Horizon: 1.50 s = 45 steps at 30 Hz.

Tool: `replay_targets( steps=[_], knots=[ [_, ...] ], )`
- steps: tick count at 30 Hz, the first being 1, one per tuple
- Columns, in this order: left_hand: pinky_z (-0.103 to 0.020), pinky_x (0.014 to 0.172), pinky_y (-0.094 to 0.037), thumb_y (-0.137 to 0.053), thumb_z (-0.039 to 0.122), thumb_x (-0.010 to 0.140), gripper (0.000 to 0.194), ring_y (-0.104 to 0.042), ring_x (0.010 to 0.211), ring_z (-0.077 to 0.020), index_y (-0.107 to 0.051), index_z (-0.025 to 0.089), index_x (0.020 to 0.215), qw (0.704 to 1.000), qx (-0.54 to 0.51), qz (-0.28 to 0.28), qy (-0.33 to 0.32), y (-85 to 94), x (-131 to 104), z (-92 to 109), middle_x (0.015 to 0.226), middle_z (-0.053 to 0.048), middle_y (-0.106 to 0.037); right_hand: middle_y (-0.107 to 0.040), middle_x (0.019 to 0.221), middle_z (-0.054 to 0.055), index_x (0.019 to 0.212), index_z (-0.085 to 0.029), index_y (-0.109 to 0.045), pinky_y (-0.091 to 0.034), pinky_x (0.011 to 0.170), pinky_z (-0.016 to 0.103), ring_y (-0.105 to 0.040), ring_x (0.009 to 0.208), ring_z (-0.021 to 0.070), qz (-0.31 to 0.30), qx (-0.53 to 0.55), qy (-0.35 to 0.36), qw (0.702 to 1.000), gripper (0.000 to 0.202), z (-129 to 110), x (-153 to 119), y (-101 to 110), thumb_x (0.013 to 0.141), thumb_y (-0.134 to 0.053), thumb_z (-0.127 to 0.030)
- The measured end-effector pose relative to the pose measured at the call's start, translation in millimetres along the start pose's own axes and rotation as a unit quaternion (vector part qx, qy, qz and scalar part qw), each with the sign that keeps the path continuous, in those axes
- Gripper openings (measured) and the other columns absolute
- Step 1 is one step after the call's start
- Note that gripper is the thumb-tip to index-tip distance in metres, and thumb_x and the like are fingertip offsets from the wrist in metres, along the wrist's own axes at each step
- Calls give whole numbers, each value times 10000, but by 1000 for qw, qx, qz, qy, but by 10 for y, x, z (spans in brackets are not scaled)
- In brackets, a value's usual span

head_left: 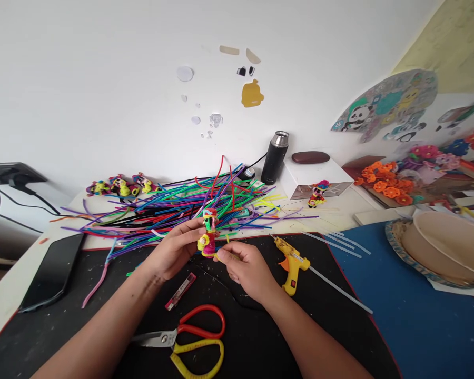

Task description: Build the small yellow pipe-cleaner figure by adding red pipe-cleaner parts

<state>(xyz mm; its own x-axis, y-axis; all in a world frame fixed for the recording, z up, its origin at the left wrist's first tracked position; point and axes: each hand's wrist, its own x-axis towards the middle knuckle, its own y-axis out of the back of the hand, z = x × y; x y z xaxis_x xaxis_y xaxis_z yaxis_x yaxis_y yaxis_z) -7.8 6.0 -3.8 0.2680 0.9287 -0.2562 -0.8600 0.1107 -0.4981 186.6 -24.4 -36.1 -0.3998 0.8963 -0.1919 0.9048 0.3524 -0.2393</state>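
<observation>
Above the black mat, my left hand (177, 248) grips a small pipe-cleaner doll (209, 238) upright by its side. The doll has a red hat, a green and black face area, a magenta body and a yellow round piece at its front. Beside its base, my right hand (245, 266) is closed in a pinch on a thin yellow pipe cleaner (217, 256); the strand's far end is hidden by the fingers. Scissors (166, 338) with one red and one yellow handle lie below the hands. A small pink case (180, 291) rests nearer the left forearm.
Behind the doll spreads a heap of coloured pipe cleaners (174, 205). A yellow glue gun (292, 260) lies on the right of the mat (253, 342), near loose glue sticks (345, 243). A phone (53, 271), a black flask (275, 158), finished dolls (122, 185) and a bowl (438, 247) stand around.
</observation>
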Motion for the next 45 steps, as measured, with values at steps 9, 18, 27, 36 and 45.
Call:
replay_targets(
  steps=[9, 18, 27, 36, 45],
  knots=[
    [-273, 679, -546, -910, 266, 753, 367, -702, 733, -197, -810, 156, 1088, 1000, 21, -11, 0, 16, 3, -11, 918, -99, -806, -348, 415, -131, 779, -148, -682, -134, 413, 231, -209, 382, 38, -41, 137, -82, 986, 431, -89, -18, -21, 775, -824, -555],
    [-269, 707, -514, -924, 336, 741, 346, -681, 783, -191, -819, 176, 1030, 995, 89, -37, -30, 39, -21, 38, 958, -92, -802, -341, 412, -131, 772, -139, -681, -100, 415, 228, -223, 376, 37, -84, 185, -133, 970, 388, -88, -15, 35, 757, -854, -487],
    [-259, 696, -528, -934, 294, 724, 329, -679, 734, -172, -806, 158, 995, 997, 52, -23, -44, 69, -23, 122, 885, -74, -794, -473, 514, -83, 915, -113, -718, -147, 430, 229, -329, 400, 47, -79, 174, -84, 978, 482, 0, 30, 50, 849, -793, -584],
    [-243, 601, -544, -855, 192, 729, 165, -671, 653, -155, -763, 126, 850, 983, -87, 101, -128, 379, 108, 377, 838, -85, -784, -630, 688, -28, 1077, -181, -767, -406, 586, 245, -542, 574, 110, -126, -208, -14, 970, 484, -36, -392, -262, 884, -747, -625],
    [-234, 559, -507, -828, 188, 756, 123, -675, 663, -154, -770, 121, 841, 979, -107, 102, -138, 519, 139, 400, 841, -90, -783, -728, 1032, 84, 1226, -231, -708, -533, 820, 356, -669, 976, 295, -217, -658, 182, 698, 646, 414, -441, -339, 801, -779, -712]
  ],
)
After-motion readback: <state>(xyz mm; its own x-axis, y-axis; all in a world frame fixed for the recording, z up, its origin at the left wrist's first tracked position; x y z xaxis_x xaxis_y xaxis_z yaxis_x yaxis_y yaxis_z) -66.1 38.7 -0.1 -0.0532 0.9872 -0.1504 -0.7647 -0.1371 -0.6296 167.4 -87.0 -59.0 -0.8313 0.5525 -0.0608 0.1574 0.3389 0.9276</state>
